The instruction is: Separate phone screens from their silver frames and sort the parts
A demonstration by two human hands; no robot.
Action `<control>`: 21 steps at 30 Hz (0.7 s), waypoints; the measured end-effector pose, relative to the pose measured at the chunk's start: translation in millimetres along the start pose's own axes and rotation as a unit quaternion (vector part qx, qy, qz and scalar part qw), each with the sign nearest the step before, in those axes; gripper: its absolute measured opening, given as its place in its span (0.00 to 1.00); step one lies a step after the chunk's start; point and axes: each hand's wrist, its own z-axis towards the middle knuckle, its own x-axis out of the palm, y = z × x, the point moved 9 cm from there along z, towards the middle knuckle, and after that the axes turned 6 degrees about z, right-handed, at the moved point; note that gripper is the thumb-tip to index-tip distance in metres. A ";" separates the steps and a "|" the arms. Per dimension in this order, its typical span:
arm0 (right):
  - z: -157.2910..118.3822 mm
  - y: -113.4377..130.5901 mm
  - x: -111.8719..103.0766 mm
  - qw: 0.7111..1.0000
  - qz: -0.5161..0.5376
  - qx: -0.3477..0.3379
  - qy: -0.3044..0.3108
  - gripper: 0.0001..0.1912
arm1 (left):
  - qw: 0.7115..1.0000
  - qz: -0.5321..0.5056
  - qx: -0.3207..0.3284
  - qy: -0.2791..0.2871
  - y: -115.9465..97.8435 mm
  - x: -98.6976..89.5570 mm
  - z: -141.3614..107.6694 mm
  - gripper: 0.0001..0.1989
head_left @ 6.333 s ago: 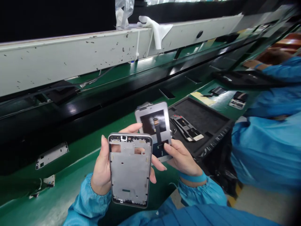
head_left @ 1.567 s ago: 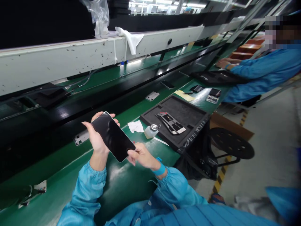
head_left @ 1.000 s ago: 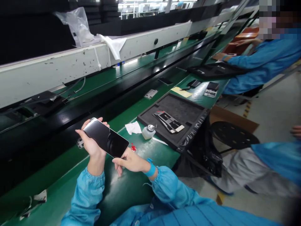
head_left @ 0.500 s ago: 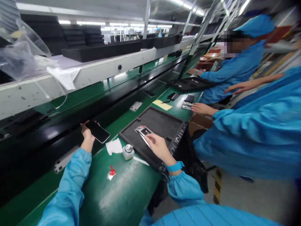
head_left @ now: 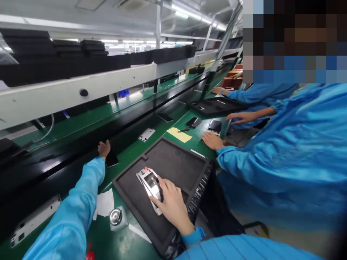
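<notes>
My left hand [head_left: 104, 148] is stretched out over the far edge of the green bench, fingers loosely apart. Right beside it lies a dark-screened smartphone [head_left: 112, 159], partly hidden behind the hand and sleeve. My right hand [head_left: 172, 202] grips a small stack of white and silver phone frames [head_left: 150, 182] by the sides, thumb on the near edge and fingers across the other. Red marks show at the top end of the stack. Beneath it is a black foam tray [head_left: 176, 159] with a raised rim.
A dispenser bottle [head_left: 118, 218] with a metal top stands by a white wipe [head_left: 105, 203]. Phone plates, including a silver one [head_left: 146, 134], lie along the dark conveyor [head_left: 81, 151]. Tweezers [head_left: 183, 130] rest on yellow paper [head_left: 177, 136]. A co-worker's hand [head_left: 213, 140] is beyond the tray.
The smartphone has gone from my left hand's grip to lying beside it. My right hand has spread further over the stack of frames. The view has shifted, with the tray appearing nearer.
</notes>
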 end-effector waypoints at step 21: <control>-6.7 -30.7 -10.9 0.991 0.096 0.078 -0.057 0.35 | 0.970 -0.159 0.140 0.118 -127.4 120.5 4.6 0.41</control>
